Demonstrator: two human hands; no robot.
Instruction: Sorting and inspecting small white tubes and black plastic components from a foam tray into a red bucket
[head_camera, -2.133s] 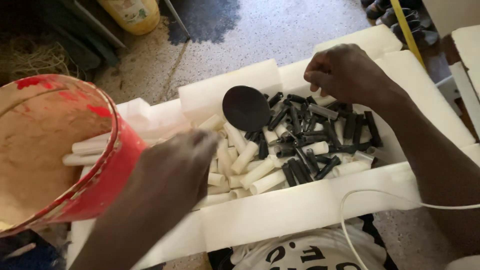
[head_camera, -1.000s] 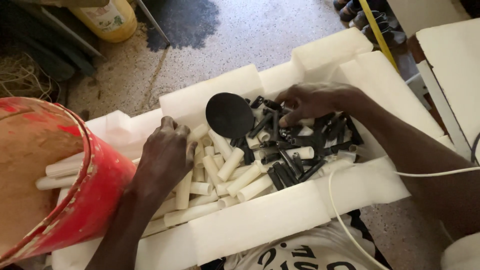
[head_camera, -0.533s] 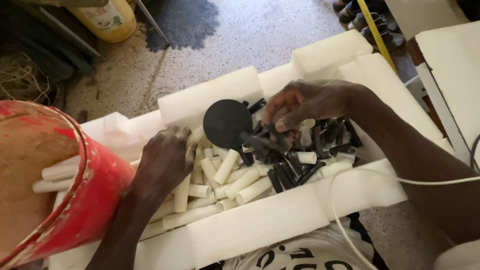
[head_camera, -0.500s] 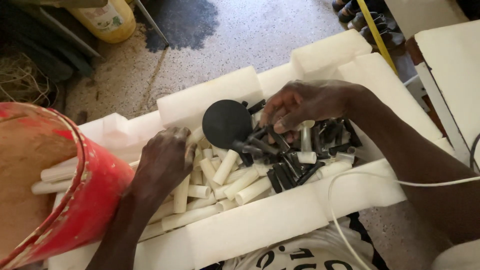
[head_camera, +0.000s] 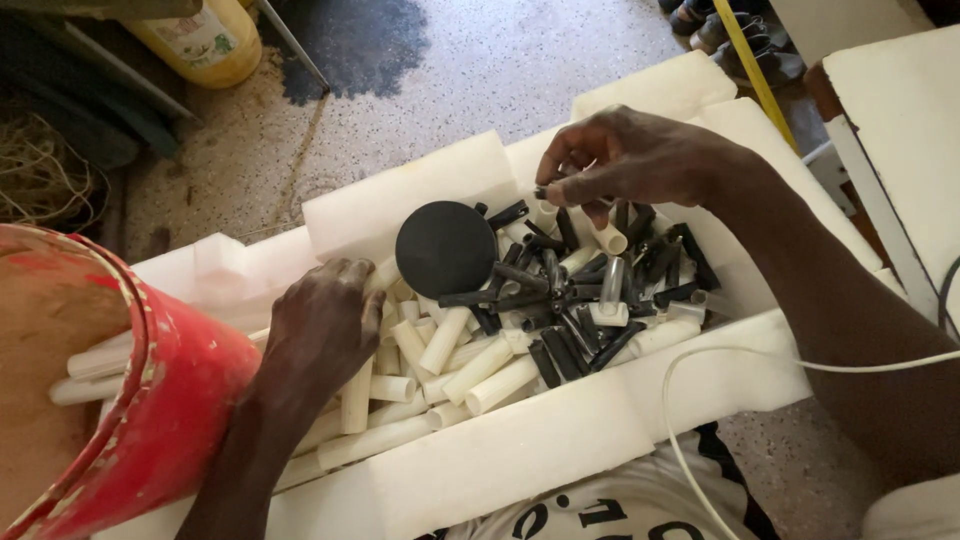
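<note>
A white foam tray (head_camera: 520, 450) lies in front of me, filled with several short white tubes (head_camera: 440, 345) on its left side and several black tubes (head_camera: 570, 300) on its right. A black round disc (head_camera: 445, 248) rests among them near the back wall. My left hand (head_camera: 320, 330) lies palm down on the white tubes, fingers curled over them. My right hand (head_camera: 630, 160) is lifted above the black tubes and pinches a small black piece (head_camera: 541, 192) between thumb and fingertips.
A red bucket (head_camera: 150, 420) stands at the tray's left end. A yellow jug (head_camera: 205, 35) sits on the speckled floor at the back. A white board (head_camera: 900, 120) is at the right, and a thin white cord (head_camera: 700, 360) runs across the tray's front wall.
My right hand has risen out of the black tubes with a small black piece pinched in its fingers. My left hand has stayed on the white tubes.
</note>
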